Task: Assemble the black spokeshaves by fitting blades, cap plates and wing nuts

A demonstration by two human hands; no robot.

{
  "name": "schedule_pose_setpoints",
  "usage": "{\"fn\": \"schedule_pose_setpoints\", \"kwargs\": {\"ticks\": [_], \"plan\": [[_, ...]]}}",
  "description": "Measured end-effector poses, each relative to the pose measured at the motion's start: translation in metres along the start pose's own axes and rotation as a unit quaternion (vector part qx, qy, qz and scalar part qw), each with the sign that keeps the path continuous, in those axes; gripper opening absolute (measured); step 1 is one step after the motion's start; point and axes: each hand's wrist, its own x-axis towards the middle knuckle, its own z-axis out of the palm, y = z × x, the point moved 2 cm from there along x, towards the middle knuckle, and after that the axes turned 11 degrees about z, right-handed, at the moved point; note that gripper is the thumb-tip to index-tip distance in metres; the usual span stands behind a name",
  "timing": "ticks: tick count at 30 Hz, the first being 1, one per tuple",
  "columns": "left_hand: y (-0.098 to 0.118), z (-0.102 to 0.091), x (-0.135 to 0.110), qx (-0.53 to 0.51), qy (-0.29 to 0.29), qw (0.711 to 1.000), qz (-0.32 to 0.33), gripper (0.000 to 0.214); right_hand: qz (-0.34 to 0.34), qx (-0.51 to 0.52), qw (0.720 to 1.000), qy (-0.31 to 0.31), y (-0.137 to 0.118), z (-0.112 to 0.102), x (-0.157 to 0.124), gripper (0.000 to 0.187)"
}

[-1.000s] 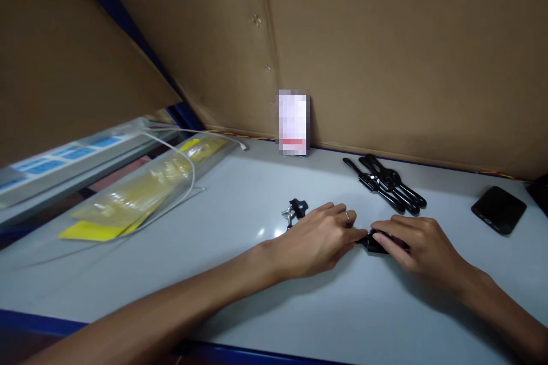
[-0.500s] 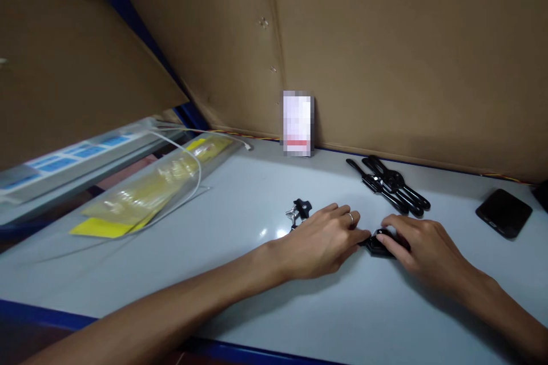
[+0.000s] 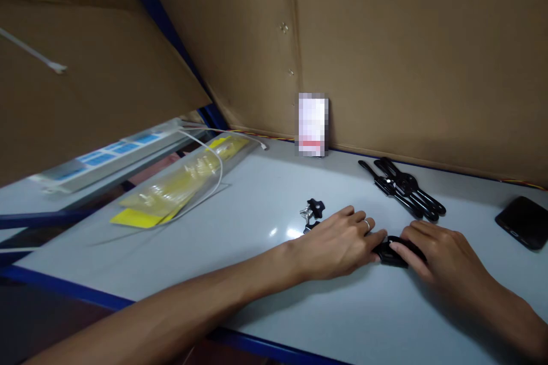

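Note:
My right hand (image 3: 432,251) is closed around the right part of a black spokeshave (image 3: 394,258), its thumb pressing on the middle of the body. At the tool's left end, my left hand (image 3: 346,245) has its fingers pinched; the fingers and the grips hide most of the handles. A ring shows on one left finger. Behind the left hand lie small black lobed pieces (image 3: 317,207) with silver screws (image 3: 306,213), partly covered by that hand. Several more black spokeshaves (image 3: 405,185) lie bunched together beyond the right hand.
A phone-like upright panel (image 3: 312,125), blurred out, leans against the cardboard wall (image 3: 406,51). A dark phone-like device (image 3: 524,222) lies at the right. To the left are a clear bag with yellow contents (image 3: 180,182), a white cable (image 3: 221,168) and a power strip (image 3: 111,154).
The view has swung slightly left, so everything sits further right in the picture. Both hands stay on the spokeshave, with little visible change in their grip.

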Motion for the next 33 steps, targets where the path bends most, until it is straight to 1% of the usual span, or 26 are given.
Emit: {"fn": "schedule_pose_setpoints", "kwargs": {"ticks": [4, 7, 10, 13, 17, 20, 24, 27, 30, 33], "plan": [[0.0, -0.001, 0.0, -0.001, 0.004, 1.0, 0.006, 0.029, -0.003, 0.004, 1.0, 0.002, 0.001, 0.0, -0.001, 0.027], [0.0, -0.001, 0.0, -0.001, 0.011, 1.0, 0.007, 0.028, -0.002, -0.002, 1.0, 0.018, -0.001, -0.003, -0.003, 0.027], [-0.001, 0.001, 0.0, 0.0, 0.007, 1.0, 0.005, 0.03, -0.022, 0.023, 0.999, 0.022, -0.007, -0.005, -0.005, 0.028], [-0.001, 0.001, 0.001, -0.003, -0.003, 1.0, 0.002, 0.032, -0.03, 0.075, 0.997, 0.011, -0.01, -0.005, -0.005, 0.029], [-0.001, 0.0, 0.0, -0.002, -0.006, 1.0, 0.0, 0.034, 0.001, 0.13, 0.991, -0.024, -0.003, -0.007, 0.0, 0.029], [-0.001, 0.0, -0.001, 0.007, -0.003, 1.0, 0.007, 0.031, 0.015, 0.092, 0.995, -0.025, 0.002, -0.008, 0.001, 0.026], [-0.001, 0.001, -0.001, 0.018, -0.005, 1.0, 0.013, 0.024, -0.016, 0.04, 0.999, -0.007, 0.0, -0.007, -0.001, 0.036], [0.0, 0.001, -0.001, 0.016, 0.0, 1.0, 0.016, 0.023, -0.03, 0.021, 0.999, 0.008, -0.002, -0.007, -0.002, 0.039], [0.0, 0.001, 0.0, 0.014, 0.012, 1.0, 0.02, 0.021, -0.029, 0.024, 0.999, -0.021, 0.001, -0.006, -0.002, 0.034], [0.0, 0.0, -0.001, 0.021, 0.012, 0.999, 0.023, 0.02, -0.031, 0.025, 0.998, -0.05, 0.003, -0.006, -0.001, 0.029]]}}
